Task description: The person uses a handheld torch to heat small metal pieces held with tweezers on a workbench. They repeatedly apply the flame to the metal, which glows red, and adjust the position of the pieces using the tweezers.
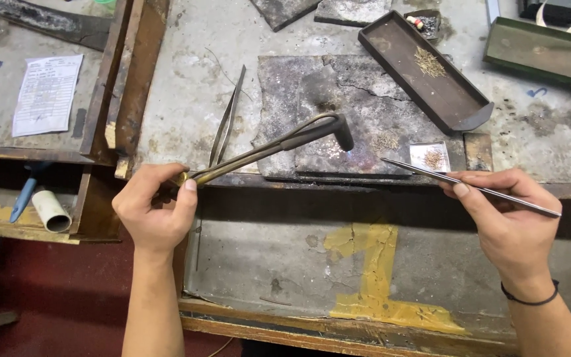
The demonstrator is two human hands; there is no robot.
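My left hand grips the brass handle of a gas torch, whose dark bent nozzle points down at a cracked grey soldering slab. A faint bluish flame shows just below the nozzle tip. My right hand pinches long steel tweezers, their tip reaching left toward the slab's front right corner. A small pile of fine golden wire bits lies on the slab near that tip. Beside it sits a little clear square dish with more golden bits.
A second pair of tweezers lies left of the slab. A long dark tray with golden bits stands at the back right, a green tray beyond it. A printed paper sheet and a white roll lie on the left shelves.
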